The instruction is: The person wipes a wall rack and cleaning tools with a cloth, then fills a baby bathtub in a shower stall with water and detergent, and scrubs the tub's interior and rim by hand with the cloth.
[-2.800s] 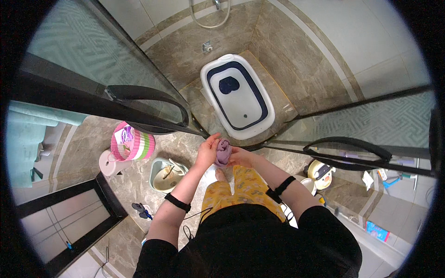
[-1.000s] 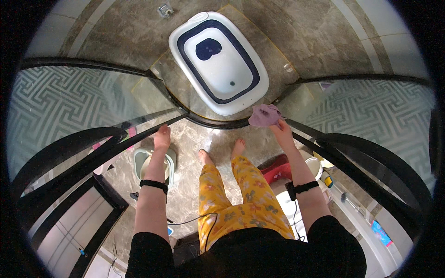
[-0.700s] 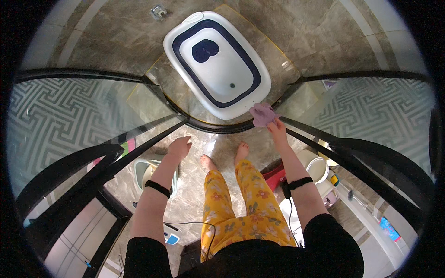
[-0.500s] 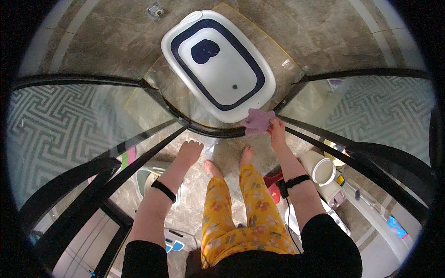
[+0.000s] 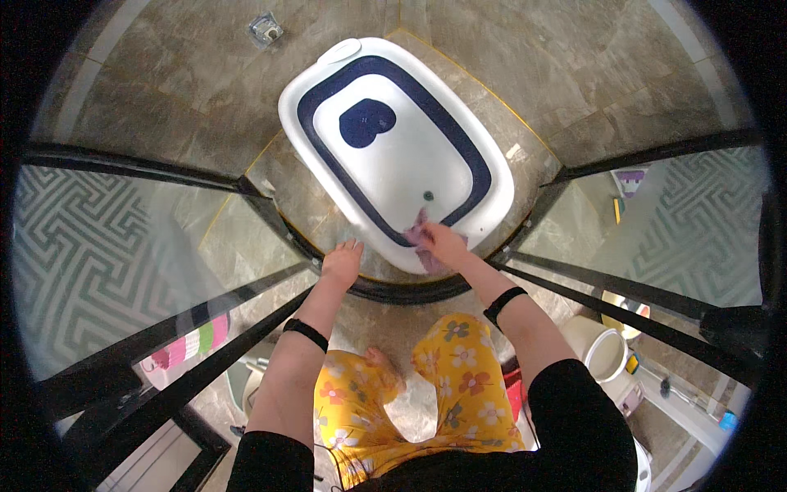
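Note:
A white oval baby bathtub (image 5: 492, 193) with a dark blue inner band stands on the floor ahead of me. My right hand (image 5: 447, 246) is closed on a purple cloth (image 5: 429, 261) at the tub's near end. The cloth lies over the near rim, one corner reaching inside. My left hand (image 5: 343, 261) is beside the tub's near left rim, holding nothing, fingers loosely out; whether they touch the rim I cannot tell. A dark blue heart-shaped pad (image 5: 366, 123) rests on the tub's bottom, and a small dark round drain (image 5: 428, 196) shows nearer me.
A curved black door track (image 5: 402, 292) runs between my legs and the tub. Black-framed glass panels (image 5: 246, 287) flank both arms. A white bucket (image 5: 605, 353) stands at the right, and a floor drain fitting (image 5: 266, 31) lies beyond the tub.
I have bent closer, knees folded. My right hand has brought the cloth from beside the near rim onto it, partly inside the tub. The left hand has moved forward to the tub's side.

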`<act>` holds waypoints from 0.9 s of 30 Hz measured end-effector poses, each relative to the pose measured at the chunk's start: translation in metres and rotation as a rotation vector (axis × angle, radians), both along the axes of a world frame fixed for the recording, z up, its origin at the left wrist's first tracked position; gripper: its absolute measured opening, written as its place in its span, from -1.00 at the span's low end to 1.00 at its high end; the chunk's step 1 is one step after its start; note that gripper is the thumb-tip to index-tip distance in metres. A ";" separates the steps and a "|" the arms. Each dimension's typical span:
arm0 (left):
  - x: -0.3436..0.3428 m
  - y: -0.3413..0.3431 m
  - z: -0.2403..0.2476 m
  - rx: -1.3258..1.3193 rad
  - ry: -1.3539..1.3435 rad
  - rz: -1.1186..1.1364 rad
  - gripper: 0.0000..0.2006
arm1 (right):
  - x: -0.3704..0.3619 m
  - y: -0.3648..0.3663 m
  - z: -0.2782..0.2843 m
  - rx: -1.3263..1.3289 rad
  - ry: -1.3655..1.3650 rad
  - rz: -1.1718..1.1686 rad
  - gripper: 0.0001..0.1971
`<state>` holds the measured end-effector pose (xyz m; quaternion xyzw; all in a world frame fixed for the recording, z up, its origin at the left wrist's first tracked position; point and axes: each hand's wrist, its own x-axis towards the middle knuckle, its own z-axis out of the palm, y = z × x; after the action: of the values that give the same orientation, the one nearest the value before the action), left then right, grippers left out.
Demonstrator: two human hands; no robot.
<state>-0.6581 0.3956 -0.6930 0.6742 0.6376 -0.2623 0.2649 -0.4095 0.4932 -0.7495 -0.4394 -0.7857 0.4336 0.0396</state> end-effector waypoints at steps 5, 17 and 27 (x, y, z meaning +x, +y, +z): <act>0.008 0.049 -0.037 0.008 0.150 -0.066 -0.35 | 0.027 -0.005 -0.041 0.438 -0.228 0.598 -0.41; -0.009 0.084 -0.092 0.165 0.129 -0.398 -0.37 | 0.074 0.029 -0.063 0.585 -0.235 0.535 -0.67; 0.049 0.069 -0.089 0.215 -0.075 -0.499 -0.53 | 0.079 -0.019 -0.077 0.723 -0.201 0.739 -0.66</act>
<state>-0.6093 0.4642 -0.7815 0.8438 0.4660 -0.2251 0.1423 -0.3302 0.4740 -0.8267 -0.1309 -0.9876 0.0753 -0.0424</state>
